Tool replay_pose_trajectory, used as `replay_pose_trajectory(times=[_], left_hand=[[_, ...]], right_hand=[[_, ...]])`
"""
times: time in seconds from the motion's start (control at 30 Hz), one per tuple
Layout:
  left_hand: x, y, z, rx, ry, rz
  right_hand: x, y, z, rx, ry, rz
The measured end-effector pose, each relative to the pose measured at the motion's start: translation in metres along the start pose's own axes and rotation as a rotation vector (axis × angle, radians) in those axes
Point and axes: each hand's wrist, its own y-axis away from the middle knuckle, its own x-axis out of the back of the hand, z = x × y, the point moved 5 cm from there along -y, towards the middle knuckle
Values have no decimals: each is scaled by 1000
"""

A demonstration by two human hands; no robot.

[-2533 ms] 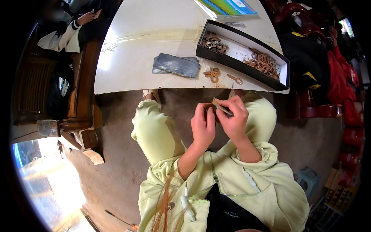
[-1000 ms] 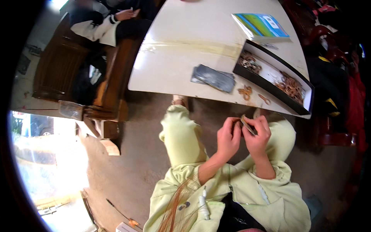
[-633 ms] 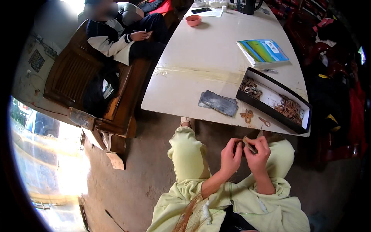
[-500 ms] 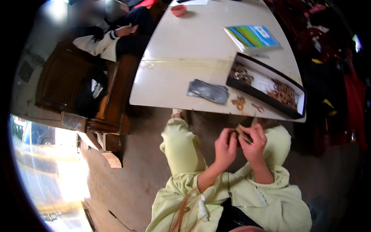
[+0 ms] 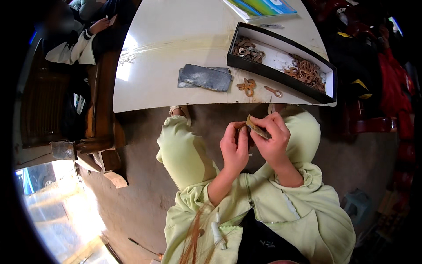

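Above my lap, my left hand (image 5: 234, 148) and my right hand (image 5: 273, 137) meet, fingers closed. The right one pinches a small folded piece of sandpaper (image 5: 256, 126), tan on one face and dark on the other. Between the left thumb and fingers is a small rusty metal piece (image 5: 241, 126), mostly covered. On the table edge beyond lie a few rusty ring-ended metal pieces (image 5: 247, 86) in a pile and a single one (image 5: 274, 91) beside them. Dark grey sandpaper sheets (image 5: 206, 78) are stacked left of these.
A long black box (image 5: 281, 81) with a white inside holds two heaps of rusty metal pieces on the white table (image 5: 162, 57). Behind it lies a colourful book (image 5: 263, 8). Another person sits on a wooden bench (image 5: 94, 105) at left. A stool (image 5: 357, 206) stands at lower right.
The view has shifted, so the table and box appear further up and left. Both hands stay together, still gripping their pieces; the sandpaper has tilted slightly.
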Motion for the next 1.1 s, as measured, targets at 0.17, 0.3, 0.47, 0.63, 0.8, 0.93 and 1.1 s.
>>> replay_pose_trajectory(times=[0.17,0.3,0.47,0.63,0.8,0.93,1.1], left_hand=[[3,-3,1,45,60,6],[6,-1,-2,36,28,7],[1,-1,6,-46,-65,16],[6,-4,3,48,71,17],[2,-1,5,-21,-38,13],[2,-2,5,-8,-27,3],[0,-5,4,28,82,-59]], right_hand=[[-3,0,-1,-8,-36,-30],[-3,-1,1,-12,-54,-20],[-2,-1,1,-23,-51,-5],[-5,3,4,-33,-55,-28],[-2,1,4,-13,-51,-8],[-3,1,3,-42,-46,-15],[-6,8,37,-488,-561,-36]])
